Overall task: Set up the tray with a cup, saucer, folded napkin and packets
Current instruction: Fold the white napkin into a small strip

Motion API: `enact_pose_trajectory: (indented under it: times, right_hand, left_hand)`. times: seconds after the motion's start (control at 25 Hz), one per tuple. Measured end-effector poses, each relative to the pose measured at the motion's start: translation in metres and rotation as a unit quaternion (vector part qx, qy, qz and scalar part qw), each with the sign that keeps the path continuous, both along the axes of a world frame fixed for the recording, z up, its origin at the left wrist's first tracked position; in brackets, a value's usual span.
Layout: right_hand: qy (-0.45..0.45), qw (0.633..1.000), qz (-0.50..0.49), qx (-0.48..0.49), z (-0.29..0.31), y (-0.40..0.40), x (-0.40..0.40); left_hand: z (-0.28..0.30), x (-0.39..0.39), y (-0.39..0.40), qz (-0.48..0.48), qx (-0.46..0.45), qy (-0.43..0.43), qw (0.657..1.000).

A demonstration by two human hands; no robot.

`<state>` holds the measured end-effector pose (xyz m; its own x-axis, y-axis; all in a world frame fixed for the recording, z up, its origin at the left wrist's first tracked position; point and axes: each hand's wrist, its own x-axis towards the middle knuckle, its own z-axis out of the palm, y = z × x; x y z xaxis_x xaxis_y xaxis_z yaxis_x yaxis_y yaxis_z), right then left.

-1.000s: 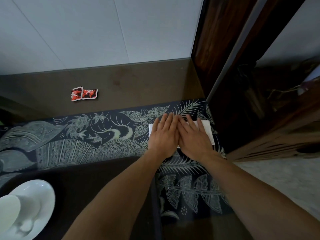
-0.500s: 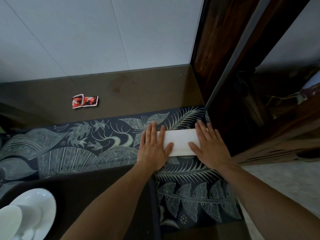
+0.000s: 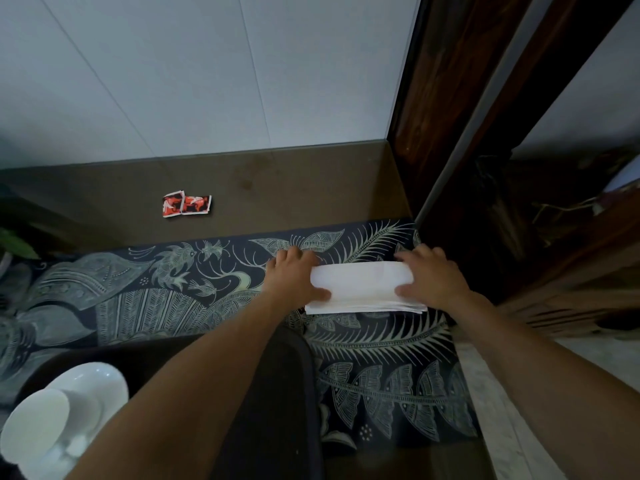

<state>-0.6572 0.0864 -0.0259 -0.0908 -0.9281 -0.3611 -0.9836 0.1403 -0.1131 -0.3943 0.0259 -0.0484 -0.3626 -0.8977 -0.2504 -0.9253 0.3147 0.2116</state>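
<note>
A white napkin, folded into a long strip, lies on the dark leaf-patterned cloth. My left hand grips its left end and my right hand grips its right end, fingers curled over the far edge. The far long edge is lifted and rolled toward me. A dark tray lies near me under my left forearm. On its left side sit a white saucer and a white cup. Two red packets rest on the brown counter behind the cloth.
A white tiled wall rises behind the brown counter. A dark wooden frame and a wooden cabinet stand close on the right. A green leaf pokes in at the far left.
My hands went from flat together on the napkin to apart at its two ends. They have now curled around the ends and lifted the far edge toward me.
</note>
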Motion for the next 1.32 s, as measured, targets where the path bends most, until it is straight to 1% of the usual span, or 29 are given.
enact_pose_trajectory:
  times: [0.12, 0.2, 0.24, 0.28, 0.36, 0.4, 0.44, 0.52, 0.56, 0.6, 0.68, 0.72, 0.76, 0.8, 0.92, 1.0, 1.08, 1.24, 1.32]
  right_hand:
    - [-0.035, 0.995, -0.086, 0.037, 0.008, -0.005, 0.000]
    - [-0.123, 0.978, -0.165, 0.029, 0.009, 0.001, -0.001]
    - [-0.188, 0.960, -0.209, 0.016, 0.008, 0.006, -0.002]
    - [-0.259, 0.933, -0.251, -0.001, 0.006, 0.012, -0.002]
    - [-0.399, 0.858, -0.322, -0.033, 0.012, 0.025, -0.002]
    - [-0.454, 0.819, -0.348, -0.044, 0.016, 0.030, 0.000]
    - [-0.490, 0.790, -0.365, -0.052, 0.020, 0.034, 0.003]
    - [-0.538, 0.749, -0.382, -0.061, 0.031, 0.044, 0.011]
    - [-0.559, 0.730, -0.388, -0.065, 0.036, 0.048, 0.015]
    - [-0.577, 0.713, -0.392, -0.070, 0.041, 0.052, 0.021]
    - [-0.615, 0.676, -0.398, -0.083, 0.053, 0.061, 0.040]
    - [-0.632, 0.659, -0.398, -0.089, 0.060, 0.067, 0.053]
    - [-0.642, 0.651, -0.394, -0.097, 0.065, 0.071, 0.065]
    - [-0.643, 0.655, -0.383, -0.104, 0.070, 0.076, 0.077]
    - [-0.632, 0.686, -0.343, -0.113, 0.081, 0.093, 0.111]
    - [-0.619, 0.707, -0.325, -0.104, 0.085, 0.104, 0.128]
    - [-0.609, 0.726, -0.310, -0.076, 0.086, 0.118, 0.146]
    - [-0.596, 0.744, -0.300, -0.038, 0.081, 0.155, 0.183]
    - [-0.583, 0.752, -0.307, -0.018, 0.072, 0.179, 0.202]
  left_hand:
    - [0.010, -0.011, -0.004, 0.049, 0.060, 0.025, 0.997]
    - [0.014, -0.011, -0.001, 0.108, 0.107, 0.081, 0.985]
    - [0.016, -0.009, 0.002, 0.137, 0.132, 0.118, 0.975]
    - [0.018, -0.007, 0.005, 0.157, 0.150, 0.151, 0.964]
    - [0.029, -0.003, 0.013, 0.181, 0.173, 0.223, 0.942]
    - [0.035, 0.000, 0.018, 0.199, 0.185, 0.277, 0.922]
    - [0.043, 0.005, 0.022, 0.223, 0.200, 0.340, 0.892]
    - [0.057, 0.014, 0.034, 0.276, 0.239, 0.458, 0.810]
    - [0.063, 0.017, 0.040, 0.300, 0.255, 0.498, 0.773]
    - [0.068, 0.020, 0.046, 0.321, 0.264, 0.524, 0.743]
    - [0.080, 0.031, 0.063, 0.349, 0.262, 0.553, 0.710]
    - [0.087, 0.039, 0.075, 0.359, 0.251, 0.564, 0.700]
    - [0.093, 0.046, 0.084, 0.366, 0.238, 0.572, 0.695]
    - [0.098, 0.055, 0.093, 0.372, 0.225, 0.576, 0.692]
    - [0.111, 0.092, 0.124, 0.376, 0.198, 0.579, 0.696]
    - [0.118, 0.120, 0.143, 0.366, 0.194, 0.574, 0.707]
    - [0.119, 0.150, 0.162, 0.356, 0.190, 0.563, 0.722]
    - [0.112, 0.204, 0.205, 0.347, 0.213, 0.532, 0.743]
    - [0.100, 0.227, 0.226, 0.352, 0.232, 0.514, 0.747]
